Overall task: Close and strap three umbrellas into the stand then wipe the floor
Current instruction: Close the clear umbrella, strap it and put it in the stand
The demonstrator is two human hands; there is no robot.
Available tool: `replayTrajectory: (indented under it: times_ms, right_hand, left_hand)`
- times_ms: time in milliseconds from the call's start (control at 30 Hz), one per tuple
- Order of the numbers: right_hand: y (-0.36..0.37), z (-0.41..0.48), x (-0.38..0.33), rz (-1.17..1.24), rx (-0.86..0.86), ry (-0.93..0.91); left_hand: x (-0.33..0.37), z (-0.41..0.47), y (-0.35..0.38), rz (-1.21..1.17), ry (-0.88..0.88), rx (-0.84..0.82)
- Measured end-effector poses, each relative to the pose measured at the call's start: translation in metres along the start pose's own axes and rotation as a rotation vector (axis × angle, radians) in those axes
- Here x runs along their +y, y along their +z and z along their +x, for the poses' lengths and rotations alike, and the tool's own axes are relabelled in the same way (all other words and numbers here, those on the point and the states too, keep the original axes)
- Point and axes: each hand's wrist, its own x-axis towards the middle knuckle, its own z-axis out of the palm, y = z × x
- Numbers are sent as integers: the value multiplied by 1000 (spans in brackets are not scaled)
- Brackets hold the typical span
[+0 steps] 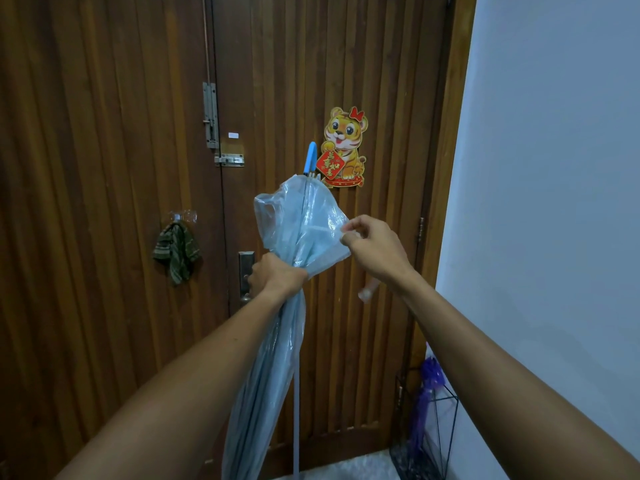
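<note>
Blue umbrella (294, 237) in both hands before wooden door (138, 133)

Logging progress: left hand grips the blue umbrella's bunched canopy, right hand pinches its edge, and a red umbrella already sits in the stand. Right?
One slip: the head view shows the umbrella in the stand is purple, not red. The rest holds.
</note>
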Motion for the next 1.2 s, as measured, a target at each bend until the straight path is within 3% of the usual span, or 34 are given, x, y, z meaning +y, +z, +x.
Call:
replayTrajectory:
  times_ms: [167, 433, 667, 1033, 1200]
  right_hand:
    - [-1, -1, 7, 157, 9, -73]
    - [-2, -4, 14, 230, 38, 25]
    - [2, -9, 12, 161, 127, -73]
    - [2, -14, 8, 197, -52, -82]
    - [1, -19, 6, 113, -6, -40]
  left_hand:
    - [2, 2, -4, -41, -38, -6]
    - [-1, 1, -9, -71, -79, -12]
    - [-7, -2, -13, -50, -76, -24]
    - [-11, -5, -19, -74, -95, -18]
    - [-12, -6, -23, -105, -90, -21]
